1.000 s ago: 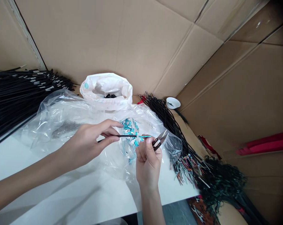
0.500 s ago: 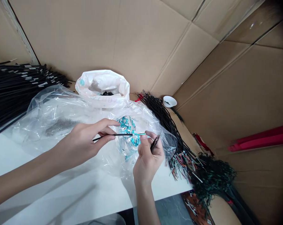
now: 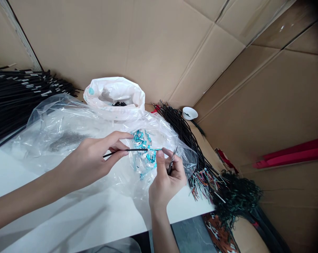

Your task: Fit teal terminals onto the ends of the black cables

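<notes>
Left hand (image 3: 94, 154): one, pinched one thin black cable (image 3: 137, 150).
Right hand (image 3: 167, 179): one, gripped the cable's blue end and one pair of dark-handled metal snips (image 3: 171, 166).
Cable: ran nearly level between the hands, over clear plastic sheeting (image 3: 49, 119).

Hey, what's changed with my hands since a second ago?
Your right hand has rolled, turning the small dark-handled metal snips from broadside to nearly edge-on, pointing more upward. Nothing was let go: your left hand keeps its grip on the thin round black cable, and the loose blue and silvery scraps lie as before.
</notes>
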Demonstrator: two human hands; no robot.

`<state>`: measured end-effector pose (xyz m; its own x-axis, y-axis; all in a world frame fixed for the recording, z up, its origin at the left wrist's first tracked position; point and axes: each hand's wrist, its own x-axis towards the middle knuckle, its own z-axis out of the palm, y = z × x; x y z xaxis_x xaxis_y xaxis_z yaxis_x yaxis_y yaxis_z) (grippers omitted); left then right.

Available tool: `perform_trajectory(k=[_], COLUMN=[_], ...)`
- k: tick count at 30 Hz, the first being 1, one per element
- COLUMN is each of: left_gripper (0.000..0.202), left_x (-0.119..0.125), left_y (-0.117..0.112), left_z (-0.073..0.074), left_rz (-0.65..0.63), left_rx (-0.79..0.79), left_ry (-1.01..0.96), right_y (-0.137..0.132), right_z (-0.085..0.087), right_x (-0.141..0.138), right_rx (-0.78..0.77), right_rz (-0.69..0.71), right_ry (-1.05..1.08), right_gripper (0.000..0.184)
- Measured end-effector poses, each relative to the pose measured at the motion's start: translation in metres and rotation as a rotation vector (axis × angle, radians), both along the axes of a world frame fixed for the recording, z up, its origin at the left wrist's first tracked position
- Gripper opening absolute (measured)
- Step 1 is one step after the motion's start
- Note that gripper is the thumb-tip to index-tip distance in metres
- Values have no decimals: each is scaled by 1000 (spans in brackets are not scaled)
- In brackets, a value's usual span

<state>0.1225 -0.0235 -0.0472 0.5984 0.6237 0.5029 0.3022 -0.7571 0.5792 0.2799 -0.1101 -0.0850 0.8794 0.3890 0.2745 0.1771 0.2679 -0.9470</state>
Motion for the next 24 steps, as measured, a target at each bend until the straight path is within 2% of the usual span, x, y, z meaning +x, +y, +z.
perform_trajectory(k=[4,9,16,19,22,24], left_gripper=[34,36,29,25,26,29], left_x=[1,-1,-1,-2,-5,-7], left_y=[0,0,-3,-5,-6,-5], left_z=[0,-3,-5,-4,-6,-9], left_rz=[-3,10,77,88,111,108], left_rx=[16,122,407,491,546,498], left_ry=[-11,15,97,137,141,114], right_y=[0,-1,-8,-8,-5,-3], right_z=[1,1,-8,-5,1,3], right_x=[-1,0,4,4,6,8], right_rx=[-13,-25,-34,-24,-16,1], right_rz=[-22,-35,57,119,226,300], right_ry=[-21,-98,-273,-205,-24,81], right_gripper=[20,24,17,18,22,24])
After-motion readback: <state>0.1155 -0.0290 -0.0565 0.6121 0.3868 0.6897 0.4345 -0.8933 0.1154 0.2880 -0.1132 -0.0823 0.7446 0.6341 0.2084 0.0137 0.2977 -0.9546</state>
